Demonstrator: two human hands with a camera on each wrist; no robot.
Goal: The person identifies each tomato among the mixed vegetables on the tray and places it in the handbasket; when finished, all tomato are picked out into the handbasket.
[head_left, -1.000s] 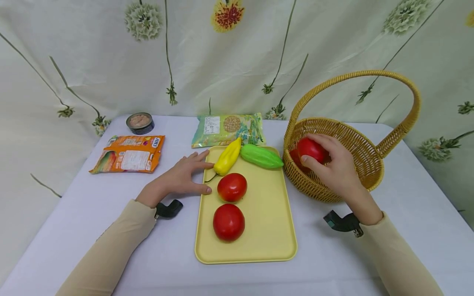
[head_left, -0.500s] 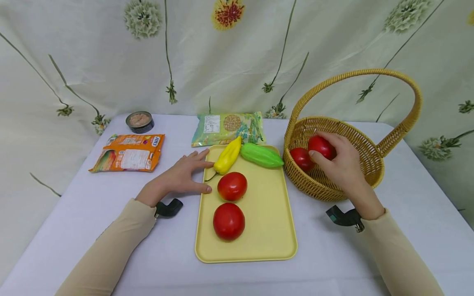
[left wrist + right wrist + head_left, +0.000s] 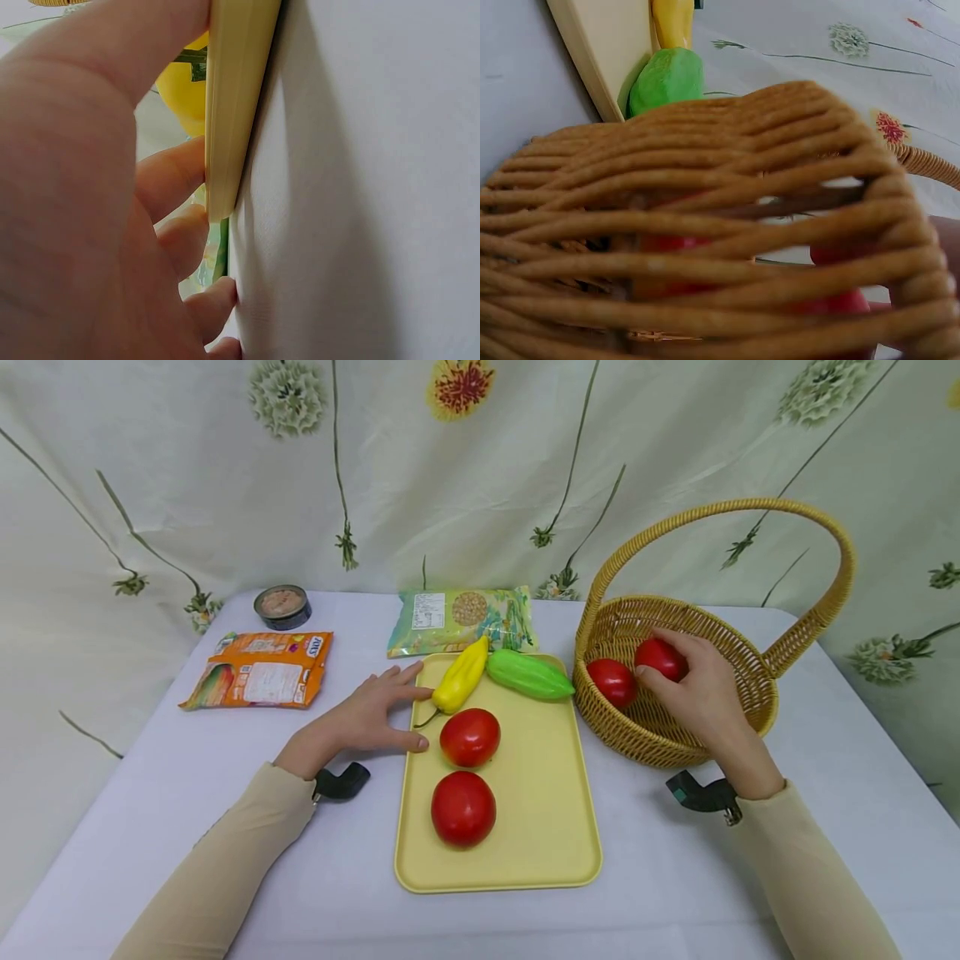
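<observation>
Holding a tomato [image 3: 661,659] — right grip [image 3: 703,692]; left grip [image 3: 372,715] spread, touching tray [image 3: 542,802].

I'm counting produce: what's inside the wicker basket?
One red fruit lies inside the basket, and the right hand holds a second fruit there. The hand covers part of the basket's inside, so anything beneath is hidden.

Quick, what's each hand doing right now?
Left hand: open, touching the yellow tray.
Right hand: holding a red tomato at the wicker basket.
</observation>
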